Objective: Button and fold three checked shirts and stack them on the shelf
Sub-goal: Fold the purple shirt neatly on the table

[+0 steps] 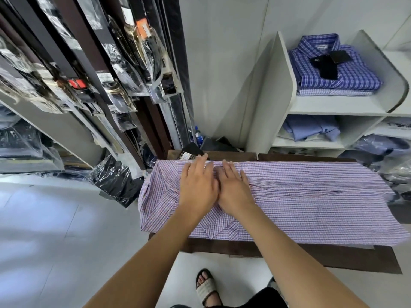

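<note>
Head view, looking steeply down, close

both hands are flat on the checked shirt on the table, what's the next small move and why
Probably sweep the right hand rightward along the checked shirt, with the left hand pinning the collar end. Both palms lie flat, side by side, near the collar, the folded-in cloth to their right shows ridges and creases, and the long body lies unfolded across the table. Flattening it first should make a cleaner fold.

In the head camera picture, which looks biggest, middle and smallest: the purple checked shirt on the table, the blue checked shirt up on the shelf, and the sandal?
1. Purple checked shirt spread on the dark wooden table, by far the largest.
2. Folded blue checked shirt on the white shelf.
3. Beige strapped sandal, smallest, though it sits nearer the camera.
</note>
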